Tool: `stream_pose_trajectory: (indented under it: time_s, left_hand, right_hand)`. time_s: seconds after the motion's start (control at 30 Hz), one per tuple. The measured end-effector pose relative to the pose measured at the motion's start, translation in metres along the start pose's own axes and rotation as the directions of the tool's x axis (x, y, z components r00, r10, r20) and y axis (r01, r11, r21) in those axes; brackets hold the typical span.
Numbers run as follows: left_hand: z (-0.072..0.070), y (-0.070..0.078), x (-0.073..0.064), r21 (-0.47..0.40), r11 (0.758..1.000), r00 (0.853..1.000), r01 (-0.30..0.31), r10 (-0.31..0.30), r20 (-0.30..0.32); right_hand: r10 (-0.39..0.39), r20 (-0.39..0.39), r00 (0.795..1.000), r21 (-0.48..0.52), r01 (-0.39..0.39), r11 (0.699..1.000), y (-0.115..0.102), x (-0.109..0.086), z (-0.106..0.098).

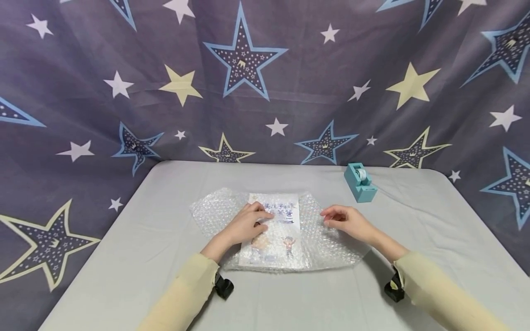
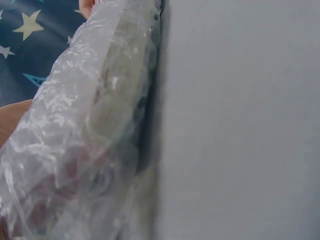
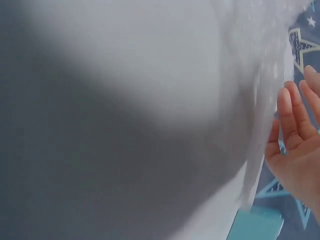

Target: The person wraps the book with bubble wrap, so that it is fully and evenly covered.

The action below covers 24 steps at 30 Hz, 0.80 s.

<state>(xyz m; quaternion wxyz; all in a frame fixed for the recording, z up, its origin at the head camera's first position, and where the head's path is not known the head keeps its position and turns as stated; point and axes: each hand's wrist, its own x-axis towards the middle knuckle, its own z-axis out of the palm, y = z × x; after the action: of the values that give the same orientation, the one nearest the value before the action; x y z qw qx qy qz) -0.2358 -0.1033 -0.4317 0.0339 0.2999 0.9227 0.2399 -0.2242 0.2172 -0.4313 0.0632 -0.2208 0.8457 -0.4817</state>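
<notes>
A white book [image 1: 273, 255] with blue lettering and small cartoon figures lies flat on the table, with clear bubble wrap [image 1: 215, 209] around it. Glints over the cover suggest wrap on top too. My left hand [image 1: 245, 223] rests on the book's left side, fingers pointing right and slightly spread. In the left wrist view, the crinkled wrap [image 2: 60, 115] runs along the book's edge and hides much of that hand. Over the right flap of wrap is my right hand [image 1: 348, 221], its fingers loosely bent and holding nothing. The right wrist view shows its fingers [image 3: 287, 112] beside the wrap [image 3: 262, 105].
A teal tape dispenser [image 1: 360, 183] with a roll of tape stands at the back right of the grey-covered table [image 1: 136, 276]. Behind the table hangs a purple curtain [image 1: 298, 105] patterned with stars. A black strap mount sits at each wrist.
</notes>
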Motion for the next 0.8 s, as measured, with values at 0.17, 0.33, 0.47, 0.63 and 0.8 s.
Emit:
stream_pose_trajectory:
  time_s: [0.17,0.33,0.47,0.63,0.8]
  left_hand:
    - [0.001,-0.001,0.000,-0.004,1.000,1.000,0.000,0.000,-0.004]
    - [0.001,0.000,0.000,-0.014,1.000,1.000,-0.007,0.007,-0.013]
    - [0.001,0.000,0.000,-0.019,1.000,1.000,-0.011,0.010,-0.018]
    - [0.001,0.001,0.000,-0.028,0.999,1.000,-0.017,0.017,-0.016]
    - [0.002,-0.001,0.000,-0.013,1.000,1.000,-0.020,0.020,-0.022]
  right_hand:
    - [-0.009,-0.023,1.000,-0.017,0.008,1.000,0.007,-0.012,-0.010]
    - [0.004,-0.043,0.999,-0.049,-0.006,0.999,0.014,-0.020,-0.017]
    - [0.019,-0.060,0.998,-0.050,-0.022,0.999,0.017,-0.026,-0.023]
    - [0.071,-0.084,0.994,-0.059,-0.076,0.995,0.021,-0.033,-0.029]
    - [0.094,-0.102,0.990,-0.066,-0.101,0.993,0.024,-0.035,-0.032]
